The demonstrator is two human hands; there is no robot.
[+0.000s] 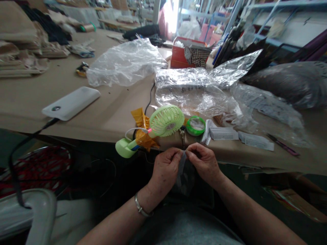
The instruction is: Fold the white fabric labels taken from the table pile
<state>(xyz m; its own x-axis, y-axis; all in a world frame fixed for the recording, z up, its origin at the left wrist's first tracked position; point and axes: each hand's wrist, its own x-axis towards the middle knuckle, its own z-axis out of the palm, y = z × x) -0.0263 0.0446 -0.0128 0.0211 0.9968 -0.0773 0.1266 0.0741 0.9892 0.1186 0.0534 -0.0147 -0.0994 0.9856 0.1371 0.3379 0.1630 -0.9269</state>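
Note:
Just off the table's front edge, my left hand [165, 169] and my right hand [204, 163] meet with thumbs and forefingers pinched. Between them hangs a thin greyish strip [181, 166], its top end at the fingertips; its material is hard to make out. A small metal fitting [182, 133] on the table edge stands right above the fingertips. To the left of it, a green handheld fan [167, 120] is fixed to the edge with brown tape [143, 137]. A round green tub [195, 126] and printed paper labels [223, 133] lie close to my right hand.
Clear plastic bags [127, 61] cover much of the table [117, 98]. A white power bank [73, 103] with a black cable lies left. Small pink-handled snippers [283, 145] rest near the right edge. Behind stands a red box [178, 56]; folded beige cloth [20, 41] is piled far left.

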